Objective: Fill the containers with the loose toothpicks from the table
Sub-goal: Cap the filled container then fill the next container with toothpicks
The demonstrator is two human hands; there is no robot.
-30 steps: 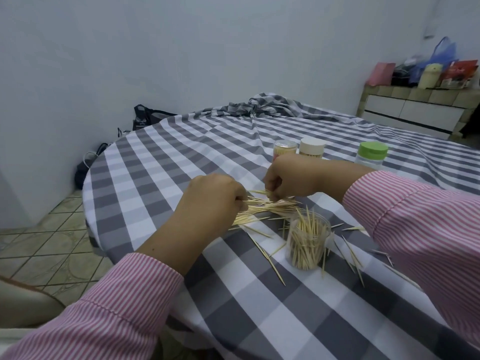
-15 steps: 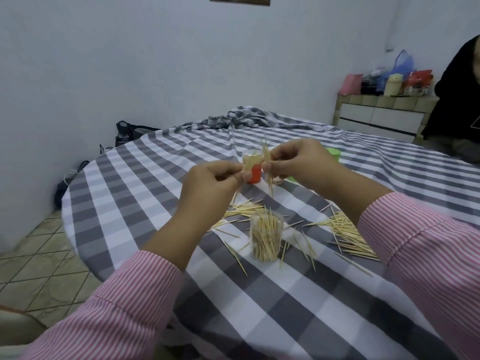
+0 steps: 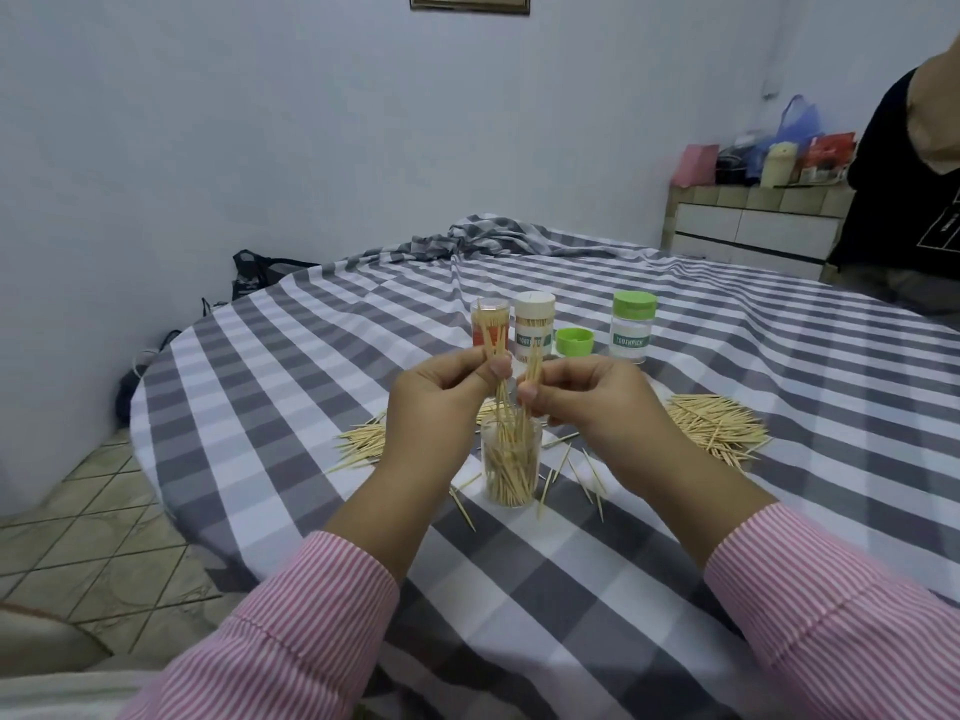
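Upright toothpick bunches (image 3: 498, 402) pinched in both grips, open clear container (image 3: 510, 467) just below, half full, loose piles (image 3: 714, 426) either side on tabletop.

A checked cloth (image 3: 291, 387) is covering the table, carrying an open jar (image 3: 510, 472) at centre, three capped jars (image 3: 534, 324) and a lid (image 3: 574, 341) at 12 o'clock, toothpick heaps (image 3: 711, 426) at 3 and 9.

Both hands, the left hand (image 3: 441, 397) and right hand (image 3: 587, 397), now hold upright toothpick bundles (image 3: 506, 402) directly over the open container (image 3: 510, 467) at frame centre, tips dipping inside, no longer raised above it.
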